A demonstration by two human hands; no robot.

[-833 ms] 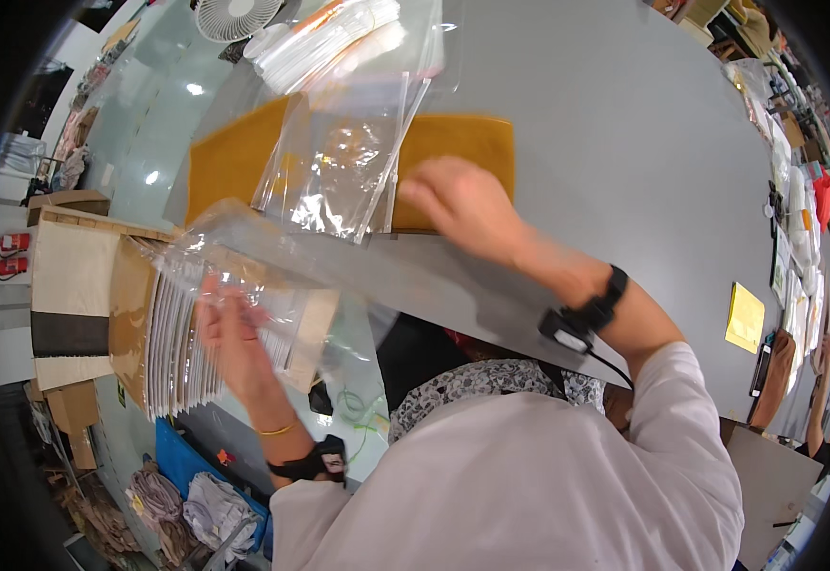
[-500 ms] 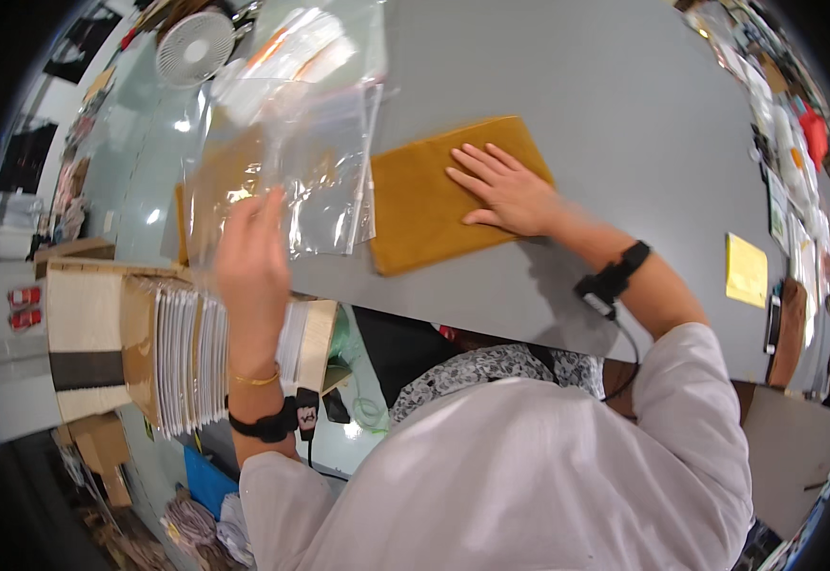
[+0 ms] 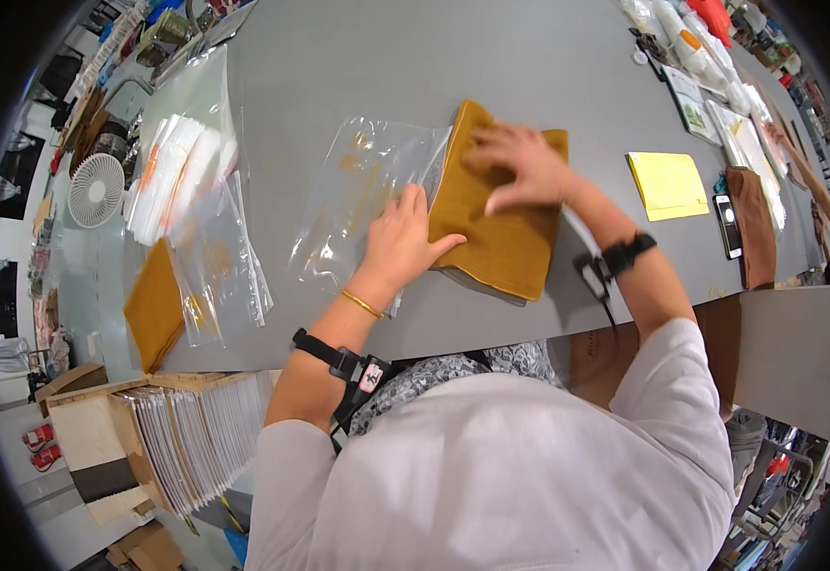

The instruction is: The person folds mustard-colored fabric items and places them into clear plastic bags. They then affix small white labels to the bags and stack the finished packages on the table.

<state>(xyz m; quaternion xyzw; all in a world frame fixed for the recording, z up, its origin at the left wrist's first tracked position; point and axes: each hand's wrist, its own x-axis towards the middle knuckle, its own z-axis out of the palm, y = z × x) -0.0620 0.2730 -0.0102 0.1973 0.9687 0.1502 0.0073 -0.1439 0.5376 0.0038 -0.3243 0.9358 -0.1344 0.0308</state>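
A folded mustard-coloured cloth (image 3: pixel 500 233) lies on the grey table in front of me, its far left corner sticking up in a point. Along its left side lies a clear plastic bag (image 3: pixel 353 195), one edge meeting the cloth; whether any cloth is inside the bag I cannot tell. My left hand (image 3: pixel 398 240) rests where bag and cloth meet, fingers outstretched on the bag's edge and thumb spread onto the cloth. Over the cloth's far half is my right hand (image 3: pixel 527 171), slightly blurred, with fingers apart and bent.
On the left are more clear bags (image 3: pixel 213 257), another mustard cloth (image 3: pixel 158 305), white packets (image 3: pixel 179 171) and a white fan (image 3: pixel 97 190). A yellow packet (image 3: pixel 667 186), a phone (image 3: pixel 727 226) and brown cloth (image 3: pixel 750 228) lie right. Below the table's left edge stands a box of white sheets (image 3: pixel 186 438).
My left hand has come right from the clear bags to the cloth's left edge, where a single bag now lies. My right hand has lifted from lying flat, and the cloth has turned.
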